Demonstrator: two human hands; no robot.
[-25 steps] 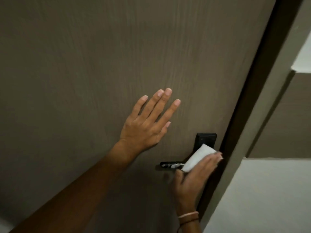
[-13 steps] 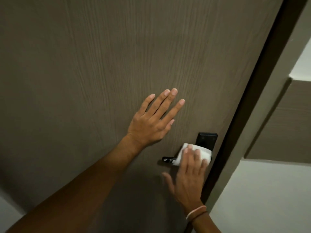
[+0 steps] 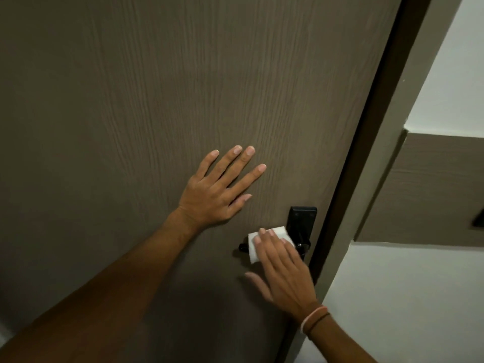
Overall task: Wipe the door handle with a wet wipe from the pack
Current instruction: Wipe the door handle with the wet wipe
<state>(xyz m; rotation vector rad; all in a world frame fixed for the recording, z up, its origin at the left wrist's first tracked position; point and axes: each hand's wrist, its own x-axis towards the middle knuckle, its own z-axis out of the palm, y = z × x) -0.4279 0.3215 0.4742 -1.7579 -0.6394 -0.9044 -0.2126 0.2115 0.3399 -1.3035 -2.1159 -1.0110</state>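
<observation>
A black lever door handle [image 3: 243,248] with a black backplate [image 3: 301,221] is mounted near the right edge of a dark wood-grain door [image 3: 157,100]. My right hand [image 3: 281,268] presses a folded white wet wipe [image 3: 255,244] flat against the lever with its fingers; the wipe covers most of the lever, leaving only the left tip showing. My left hand [image 3: 220,189] lies flat on the door with fingers spread, up and left of the handle, holding nothing. The wipe pack is out of view.
The dark door edge and jamb [image 3: 366,153] run diagonally to the right of the handle. Beyond it are a white wall [image 3: 406,297] and a brown panel [image 3: 432,189]. Bands circle my right wrist [image 3: 315,319].
My right hand has slid the wipe leftward along the lever, from the backplate end toward the tip. The backplate is now uncovered. My left hand has stayed flat on the door.
</observation>
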